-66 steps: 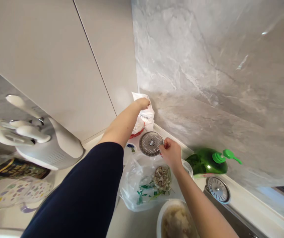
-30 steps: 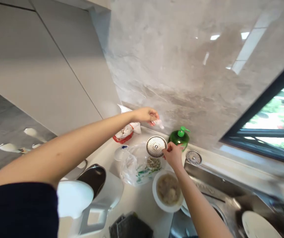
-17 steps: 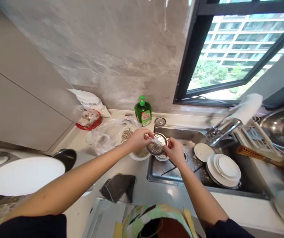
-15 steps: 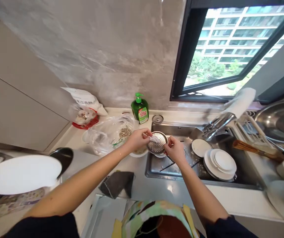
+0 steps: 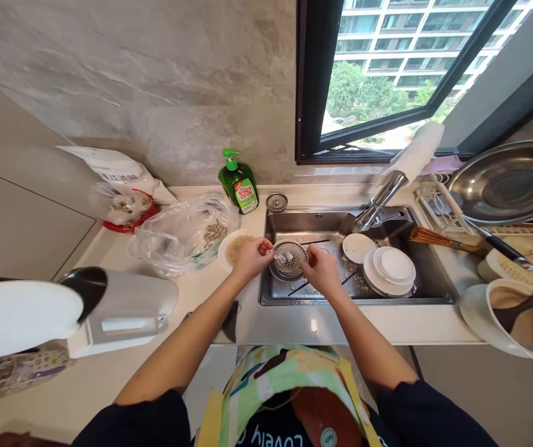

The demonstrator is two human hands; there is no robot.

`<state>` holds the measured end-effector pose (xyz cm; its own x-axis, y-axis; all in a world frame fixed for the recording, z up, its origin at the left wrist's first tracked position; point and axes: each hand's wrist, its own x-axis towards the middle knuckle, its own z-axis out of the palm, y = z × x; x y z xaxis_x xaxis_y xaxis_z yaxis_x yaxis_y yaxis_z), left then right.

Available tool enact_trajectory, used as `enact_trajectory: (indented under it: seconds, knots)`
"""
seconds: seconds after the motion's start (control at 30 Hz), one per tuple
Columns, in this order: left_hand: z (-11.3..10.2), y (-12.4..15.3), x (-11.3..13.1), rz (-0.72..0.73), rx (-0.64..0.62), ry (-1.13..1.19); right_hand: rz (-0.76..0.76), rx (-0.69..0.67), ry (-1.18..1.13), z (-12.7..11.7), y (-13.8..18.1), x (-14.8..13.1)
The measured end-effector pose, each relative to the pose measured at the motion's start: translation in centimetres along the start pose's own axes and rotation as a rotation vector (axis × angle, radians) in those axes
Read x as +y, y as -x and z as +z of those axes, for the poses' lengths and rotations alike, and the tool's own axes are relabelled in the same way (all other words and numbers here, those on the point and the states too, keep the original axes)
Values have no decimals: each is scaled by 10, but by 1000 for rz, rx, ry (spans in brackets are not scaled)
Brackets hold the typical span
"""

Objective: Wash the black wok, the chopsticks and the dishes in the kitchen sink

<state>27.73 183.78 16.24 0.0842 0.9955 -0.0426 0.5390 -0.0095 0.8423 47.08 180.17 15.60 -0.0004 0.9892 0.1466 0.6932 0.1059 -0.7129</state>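
Observation:
Over the left end of the sink is a round, perforated metal strainer basket (image 5: 289, 270), with whitish, crumpled scraps lying inside. My right hand (image 5: 322, 268) pinches its right rim between thumb and fingers. At the left rim, my left hand (image 5: 251, 259) is closed in a pinch. A tiny whitish bit shows at those fingertips, but I cannot tell whether they grip it or the rim. Partly behind my left hand stands a white bowl (image 5: 229, 251) of cloudy, tan contents. Below the strainer, dark chopsticks (image 5: 300, 287) lie in the metal sink (image 5: 270, 297).
White plates (image 5: 394, 266) are stacked in the sink below the faucet (image 5: 378, 202). A green soap bottle (image 5: 239, 186), a second drain strainer (image 5: 276, 202) and a clear plastic bag (image 5: 177, 239) stand along the back. Right of the sink are a bamboo brush (image 5: 438, 238) and pots (image 5: 480, 310).
The view has shifted, so the counter and sink appear farther left and higher. Whitish film that hung from my left fingers over the strainer now lies as scraps inside it.

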Motion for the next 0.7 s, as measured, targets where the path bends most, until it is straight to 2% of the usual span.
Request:
enact_trajectory:
  seconds: [0.1, 0.2, 0.27, 0.33, 0.4, 0.57, 0.7]
  knots:
    - [8, 1, -9, -15, -16, 9, -43, 57, 50, 1, 0, 8]
    - [18, 2, -15, -16, -7, -11, -216, 180, 54, 8, 2, 9]
    - [25, 3, -14, -4, -6, -23, -341, 126, -20, 16, 4, 7]
    - [29, 4, -11, 13, -18, -23, -368, 37, -114, 24, 4, 6]
    - [32, 4, -8, 32, -33, -27, -273, -2, -204, 29, 2, 8]
    - [30, 1, -8, 32, -114, -81, 132, -144, -612, 18, -10, 22]
    - [29, -6, -11, 6, -158, -69, 259, -165, -818, 6, -18, 39]
